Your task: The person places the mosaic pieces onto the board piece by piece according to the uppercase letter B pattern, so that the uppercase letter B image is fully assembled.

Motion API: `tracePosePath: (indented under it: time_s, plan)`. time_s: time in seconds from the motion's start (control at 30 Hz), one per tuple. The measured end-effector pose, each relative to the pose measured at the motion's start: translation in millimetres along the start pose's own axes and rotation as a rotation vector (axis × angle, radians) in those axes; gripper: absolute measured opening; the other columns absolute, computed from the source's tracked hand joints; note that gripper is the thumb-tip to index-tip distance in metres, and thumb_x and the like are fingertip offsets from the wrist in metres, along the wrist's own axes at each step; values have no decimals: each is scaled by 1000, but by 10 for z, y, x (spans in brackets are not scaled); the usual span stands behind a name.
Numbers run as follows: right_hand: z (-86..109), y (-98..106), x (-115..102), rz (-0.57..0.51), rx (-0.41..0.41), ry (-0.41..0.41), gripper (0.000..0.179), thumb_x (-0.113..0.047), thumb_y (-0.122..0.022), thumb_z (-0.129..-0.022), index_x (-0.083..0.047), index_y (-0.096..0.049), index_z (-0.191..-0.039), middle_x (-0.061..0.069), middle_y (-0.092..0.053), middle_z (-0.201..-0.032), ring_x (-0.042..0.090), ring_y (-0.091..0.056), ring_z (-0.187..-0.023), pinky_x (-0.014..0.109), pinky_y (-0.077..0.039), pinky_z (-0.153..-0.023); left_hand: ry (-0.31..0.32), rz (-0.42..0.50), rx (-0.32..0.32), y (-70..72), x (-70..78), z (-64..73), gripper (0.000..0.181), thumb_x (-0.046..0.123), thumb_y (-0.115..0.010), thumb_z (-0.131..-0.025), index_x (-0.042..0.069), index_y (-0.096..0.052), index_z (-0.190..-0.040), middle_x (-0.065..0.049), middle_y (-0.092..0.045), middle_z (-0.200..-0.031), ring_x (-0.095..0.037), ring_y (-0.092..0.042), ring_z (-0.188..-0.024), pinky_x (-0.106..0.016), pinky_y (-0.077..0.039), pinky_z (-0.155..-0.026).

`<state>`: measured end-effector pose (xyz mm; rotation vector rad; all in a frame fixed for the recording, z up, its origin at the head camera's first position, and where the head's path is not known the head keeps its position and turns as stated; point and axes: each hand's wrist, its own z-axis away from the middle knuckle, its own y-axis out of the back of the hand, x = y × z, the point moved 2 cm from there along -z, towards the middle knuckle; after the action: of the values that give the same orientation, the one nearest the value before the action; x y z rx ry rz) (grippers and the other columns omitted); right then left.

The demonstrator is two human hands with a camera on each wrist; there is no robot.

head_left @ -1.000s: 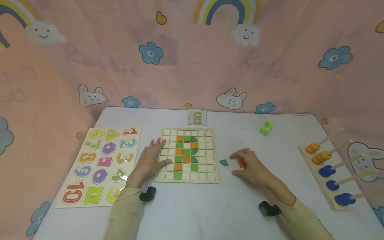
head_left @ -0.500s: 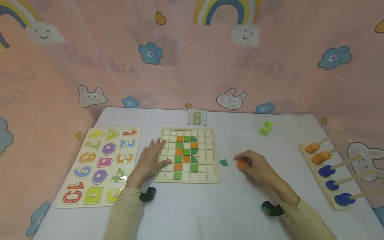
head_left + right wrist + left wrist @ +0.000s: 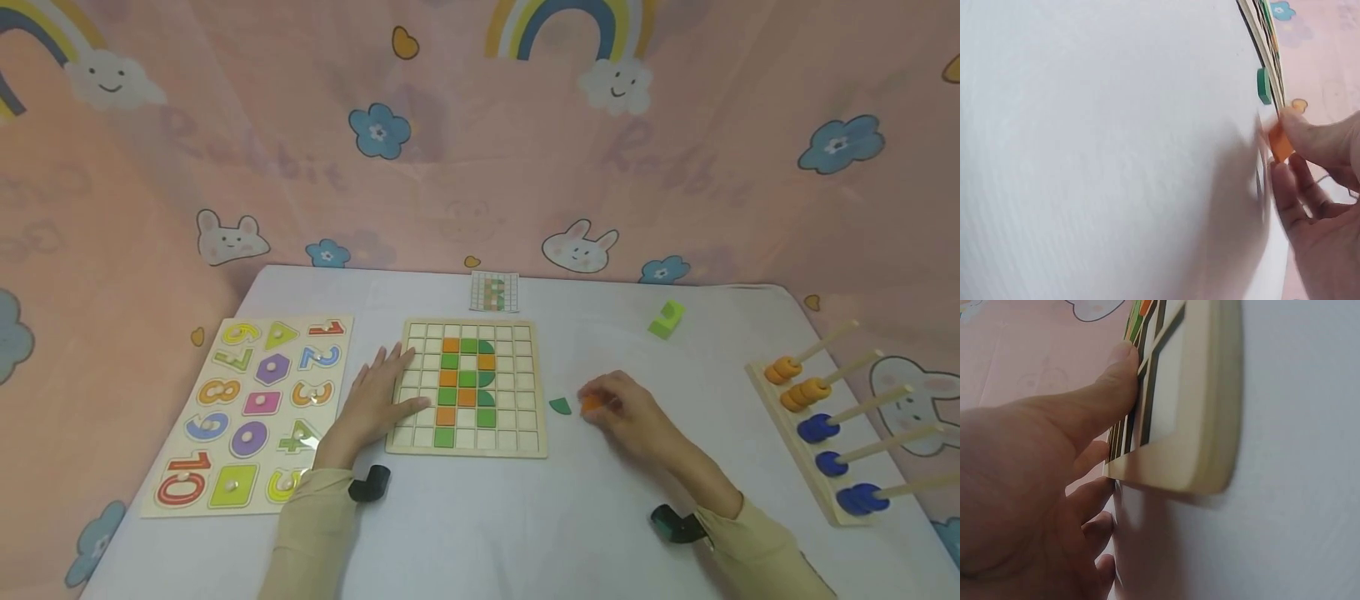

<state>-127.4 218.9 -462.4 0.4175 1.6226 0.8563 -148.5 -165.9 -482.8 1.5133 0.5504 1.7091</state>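
My right hand (image 3: 633,417) pinches an orange square tile (image 3: 1280,142) between thumb and fingers, just above the white table. Left of it lies a dark green quarter-circle tile (image 3: 560,406), apart from the fingers. My left hand (image 3: 372,406) rests with straight, spread fingers on the left edge of the wooden grid board (image 3: 517,448); in the left wrist view the thumb lies over its frame. Several orange and green tiles, such as a green square (image 3: 444,437), fill cells in the middle columns of the board. Other cells are bare.
A small pattern card (image 3: 510,292) lies behind the board. Light green blocks (image 3: 666,320) sit at the back right. At the right stands a wooden peg stacker (image 3: 797,446) with orange and blue rings. A number-and-shape puzzle board (image 3: 168,417) lies at the left.
The right hand has lifted the orange tile in a pinch, drawn slightly right, then come back left toward the green quarter-circle. The left hand has stayed on the board.
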Motion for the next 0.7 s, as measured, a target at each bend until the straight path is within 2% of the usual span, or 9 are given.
tracePosePath:
  time_s: [0.13,0.3,0.4,0.5,0.7]
  plan:
    - [-50,-66,-62,-47,8,24,14,-1,-80,-91,-10,-73,-99,1,-75,-99,16,-64,-93,25,-57,-82,3,-8,-2,-1,-1,-4,92,37,-78,-96,14,-29,-169,-10,-14,-179,-33,0,-168,-54,2,-138]
    - [-93,-233,-190,-109,4,47,16,-2,-79,-92,-10,-77,-104,1,-78,-104,12,-64,-92,22,-55,-81,-2,-15,-2,0,2,-4,92,37,-78,-95,13,-28,-169,-10,-14,-179,-33,-1,-168,-55,2,-138]
    - [-108,-361,-285,-170,-17,25,17,-3,-81,-91,-11,-80,-106,1,-79,-105,12,-67,-94,20,-57,-82,-6,-14,-1,0,7,-4,93,38,-79,-95,13,-28,-169,-11,-14,-179,-34,-1,-168,-55,2,-138]
    - [-125,-489,-380,-231,-41,-8,15,-6,-83,-90,-11,-81,-104,1,-79,-103,13,-68,-88,20,-59,-76,-7,-13,-1,-2,9,-5,93,38,-79,-95,13,-28,-169,-11,-14,-179,-33,-1,-168,-55,2,-138]
    - [-175,-710,-564,-282,-68,-43,11,-12,-85,-90,-15,-82,-100,-2,-80,-99,14,-61,-83,19,-51,-67,-4,-8,1,-2,0,-7,92,37,-79,-95,13,-28,-169,-10,-14,-179,-33,-1,-168,-55,3,-138]
